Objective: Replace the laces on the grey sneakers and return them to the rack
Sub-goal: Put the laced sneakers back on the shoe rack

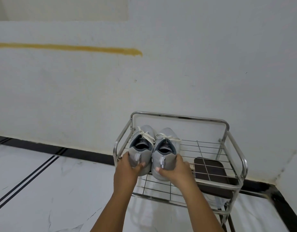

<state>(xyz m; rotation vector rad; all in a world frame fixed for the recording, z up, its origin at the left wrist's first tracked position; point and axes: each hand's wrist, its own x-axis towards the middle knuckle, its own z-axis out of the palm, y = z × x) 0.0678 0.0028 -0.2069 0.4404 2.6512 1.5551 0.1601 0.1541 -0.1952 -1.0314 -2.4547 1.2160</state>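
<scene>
Both arms reach out, left hand (pixel 127 164) wrapped around the left sneaker (pixel 141 151) heel, right hand (pixel 174 168) gripping the right sneaker (pixel 164 156) heel. Shoes sit side by side on the rack (pixel 211 158) top shelf, white laces (pixel 146 134) just beyond the fingers.

There is one camera, and it sits on the person's head. It looks forward and down, from above the metal shoe rack (pixel 178 116), which stands low and a bit right of the middle. The view is very wide, so straight lines bend near the edges. Both arms reach in from the bottom edge. The white wall (pixel 178 64) fills the top half, with the marble floor (pixel 44 190) at the lower left. The rack is within arm's reach. No second view shares the scene.
</scene>
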